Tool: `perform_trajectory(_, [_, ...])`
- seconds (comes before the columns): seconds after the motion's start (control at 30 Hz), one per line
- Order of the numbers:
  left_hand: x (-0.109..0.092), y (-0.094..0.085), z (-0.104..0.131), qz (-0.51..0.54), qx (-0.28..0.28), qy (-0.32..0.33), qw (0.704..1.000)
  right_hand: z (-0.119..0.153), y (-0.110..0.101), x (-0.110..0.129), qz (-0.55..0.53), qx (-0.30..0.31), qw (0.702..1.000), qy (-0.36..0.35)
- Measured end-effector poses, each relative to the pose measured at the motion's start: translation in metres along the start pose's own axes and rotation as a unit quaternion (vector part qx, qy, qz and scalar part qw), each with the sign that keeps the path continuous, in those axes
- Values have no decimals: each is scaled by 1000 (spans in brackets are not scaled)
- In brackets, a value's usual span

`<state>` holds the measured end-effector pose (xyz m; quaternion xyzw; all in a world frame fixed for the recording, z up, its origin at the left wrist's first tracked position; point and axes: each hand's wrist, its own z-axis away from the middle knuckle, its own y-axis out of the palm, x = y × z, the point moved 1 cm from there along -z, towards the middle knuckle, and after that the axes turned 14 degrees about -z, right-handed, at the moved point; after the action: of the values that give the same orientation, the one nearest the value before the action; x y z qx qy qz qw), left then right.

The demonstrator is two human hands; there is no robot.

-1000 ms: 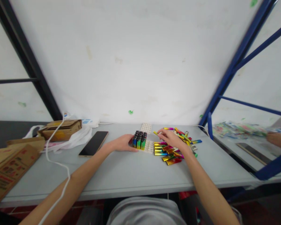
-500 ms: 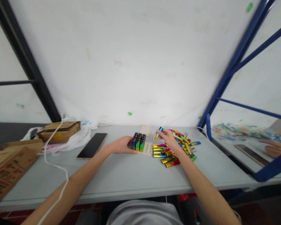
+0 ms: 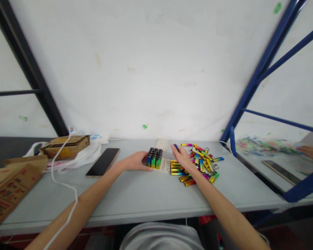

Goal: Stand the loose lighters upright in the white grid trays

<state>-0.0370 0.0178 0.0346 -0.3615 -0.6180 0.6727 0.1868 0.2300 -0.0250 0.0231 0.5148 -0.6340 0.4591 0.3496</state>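
Note:
Several black-topped lighters [image 3: 154, 158], shiny blue-green to yellow below, stand upright in rows in a white tray with round holes [image 3: 165, 165]. My left hand [image 3: 138, 161] is curled round the left side of this block, thumb at the front and fingers behind. To the right of the tray, my right hand [image 3: 182, 157] pinches a small shiny lighter case [image 3: 175, 147]; its blue end shows and the fingers cover the rest. Beneath and beside that hand lies a loose pile of shiny metallic cases [image 3: 203, 163] in gold, blue, red and green.
Behind the lighters lies a second white holed tray [image 3: 162, 144]. A black phone [image 3: 103, 162] is left of my left hand. Cardboard boxes [image 3: 65, 146], a plastic bag [image 3: 85, 158] and a white cable [image 3: 74, 194] are further left. Beyond the blue frame [image 3: 247, 92], another person's hand [image 3: 311, 152] shows.
My right hand has moved slightly left, and the case in it now shows only its blue end. My left hand stays on the lighters. The other person's hand has shifted.

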Motion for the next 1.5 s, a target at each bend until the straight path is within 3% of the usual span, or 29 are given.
perform_trajectory(0.1, [-1,-1,1,-2,-5,-5,1000,1,-1,0,47,-44,998,-1])
perform_trajectory(0.23, [-3,-2,1,2,-12,5,1000,1,-2,-2,82,-57,995,-5])
perform_trajectory(0.47, [-4,-2,0,22,-2,5,1000,1,-1,-1,96,-39,994,-36])
perform_trajectory(0.63, [-3,-1,0,3,-4,-2,1000,2,-1,3,78,26,995,-55])
perform_trajectory(0.8, [-2,-1,0,4,-5,2,1000,3,-1,5,174,72,972,-137])
perform_trajectory(1.1, [-3,-2,0,7,-2,0,1000,1,-3,-3,222,73,965,-115])
perform_trajectory(1.33, [-3,-2,1,-21,-9,-7,1000,-2,5,-8,251,136,946,-156])
perform_trajectory(1.5, [2,0,0,-31,-9,-7,999,-1,1,-5,294,162,931,-143])
